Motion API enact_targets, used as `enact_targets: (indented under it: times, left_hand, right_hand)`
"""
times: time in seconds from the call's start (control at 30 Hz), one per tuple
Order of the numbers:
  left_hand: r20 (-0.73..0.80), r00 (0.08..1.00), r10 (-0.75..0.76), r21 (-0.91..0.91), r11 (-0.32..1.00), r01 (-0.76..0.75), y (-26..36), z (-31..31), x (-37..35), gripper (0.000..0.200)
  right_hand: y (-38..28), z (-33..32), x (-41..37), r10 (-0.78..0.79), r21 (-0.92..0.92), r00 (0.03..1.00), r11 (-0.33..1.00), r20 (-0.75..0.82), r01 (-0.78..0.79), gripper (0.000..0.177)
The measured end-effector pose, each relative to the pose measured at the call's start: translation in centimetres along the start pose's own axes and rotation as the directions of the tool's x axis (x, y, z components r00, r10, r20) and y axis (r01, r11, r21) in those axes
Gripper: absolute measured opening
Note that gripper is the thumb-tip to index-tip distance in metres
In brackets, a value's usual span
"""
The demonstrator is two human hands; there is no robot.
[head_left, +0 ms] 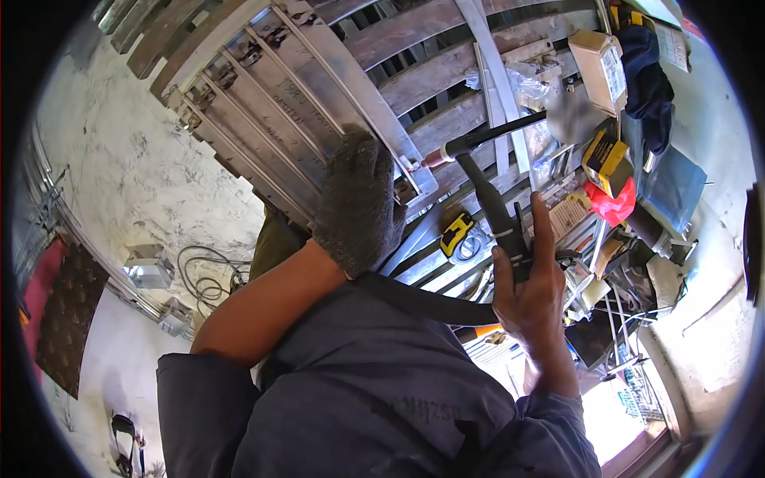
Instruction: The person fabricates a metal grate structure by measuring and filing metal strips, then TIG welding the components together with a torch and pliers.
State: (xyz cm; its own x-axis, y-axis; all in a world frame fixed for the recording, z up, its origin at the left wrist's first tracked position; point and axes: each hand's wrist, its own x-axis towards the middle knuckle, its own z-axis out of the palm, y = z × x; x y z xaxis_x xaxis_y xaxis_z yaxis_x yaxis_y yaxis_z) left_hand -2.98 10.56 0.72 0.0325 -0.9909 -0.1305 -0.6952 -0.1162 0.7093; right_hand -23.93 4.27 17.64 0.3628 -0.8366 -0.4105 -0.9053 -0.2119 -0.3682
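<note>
My right hand (530, 287), bare, is closed around the handle of a TIG welding torch (486, 187), with the index finger stretched along it. The torch's pinkish nozzle (434, 158) points left at the end of a metal frame (416, 169). In a dark knitted glove, my left hand (358, 207) grips the frame's near end, its fingertips partly hidden. Several thin parallel rods run along the frame, which lies on a board with handwriting (295, 99). From the torch, a black sleeved cable (430, 305) crosses in front of my body.
A yellow-and-black tape measure (462, 237) lies on the slatted wooden surface (446, 123). On the right are a cardboard box (598, 72), a yellow-and-black box (607, 162), a red bag (612, 201) and cluttered tools. Coiled cable (205, 275) lies on the floor at left.
</note>
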Motion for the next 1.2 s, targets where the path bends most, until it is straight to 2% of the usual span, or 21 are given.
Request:
enact_targets:
  times: [0.2,0.37,0.43,0.5,0.53,0.67,0.73,0.8,0.83,0.87,0.97,1.0,1.1,1.17,1.2]
  left_hand:
    - [-0.061,0.998,0.014,0.038,0.999,-0.012,0.0,0.6,-0.1,0.067]
    - [-0.076,0.993,0.093,0.075,0.993,-0.087,-0.3,0.4,-0.1,0.067]
    - [-0.037,0.993,0.113,0.099,0.989,-0.109,-0.1,-0.3,0.3,0.07]
    - [0.016,0.99,0.14,0.137,0.98,-0.141,0.5,-1.3,0.4,0.072]
    - [0.048,0.987,0.152,0.163,0.974,-0.158,0.7,-1.7,0.4,0.072]
    - [0.206,0.949,0.24,0.178,0.944,-0.278,0.5,-4.4,0.4,0.07]
    - [0.234,0.893,0.385,0.147,0.894,-0.424,0.0,-6.3,1.0,0.061]
    - [0.26,0.831,0.493,0.143,0.831,-0.538,-1.2,-7.7,1.3,0.051]
    - [0.272,0.802,0.532,0.155,0.799,-0.582,-2.0,-8.3,1.4,0.045]
    - [0.283,0.772,0.57,0.163,0.764,-0.624,-2.7,-8.6,1.7,0.039]
    - [0.348,0.717,0.604,0.124,0.728,-0.674,-3.0,-9.2,2.7,0.023]
    - [0.37,0.679,0.634,0.121,0.691,-0.712,-3.0,-9.2,3.1,0.021]
    - [0.411,0.573,0.709,0.089,0.594,-0.8,-2.9,-8.3,4.9,0.016]
    - [0.418,0.516,0.748,0.069,0.54,-0.839,-3.8,-7.3,5.9,0.013]
    - [0.439,0.509,0.74,0.064,0.54,-0.839,-4.3,-7.0,6.4,0.012]
  right_hand:
    - [1.8,0.9,-0.7,0.048,0.117,0.999,0.992,0.001,-0.047,0.082]
    - [3.5,2.5,-3.7,0.035,0.178,0.984,0.984,-0.173,-0.004,0.083]
    - [3.3,2.8,-5.3,0.036,0.199,0.958,0.98,-0.286,0.023,0.087]
    - [2.6,2.8,-8.3,0.249,0.317,0.925,0.936,-0.288,-0.153,0.09]
    - [2.3,2.9,-9.9,0.354,0.381,0.893,0.894,-0.279,-0.235,0.091]
    - [2.4,5.0,-15.4,0.502,0.49,0.728,0.832,-0.467,-0.259,0.091]
    - [2.6,6.4,-17.3,0.528,0.514,0.616,0.828,-0.584,-0.223,0.089]
    - [0.9,6.0,-19.3,0.713,0.66,0.526,0.674,-0.463,-0.332,0.093]
    - [0.2,6.5,-19.9,0.75,0.731,0.486,0.621,-0.448,-0.284,0.092]
    - [-0.1,7.5,-20.7,0.752,0.735,0.448,0.627,-0.484,-0.259,0.09]
    - [-2.8,8.6,-22.0,0.832,0.798,0.307,0.541,-0.462,-0.266,0.089]
    - [-4.0,8.8,-22.1,0.828,0.806,0.266,0.55,-0.493,-0.218,0.088]
    - [-6.8,11.5,-23.3,0.811,0.772,0.107,0.581,-0.575,-0.257,0.088]
    - [-10.1,12.2,-23.8,0.861,0.842,0.018,0.5,-0.508,-0.2,0.089]
    - [-11.7,12.6,-24.0,0.865,0.843,-0.008,0.487,-0.502,-0.228,0.089]
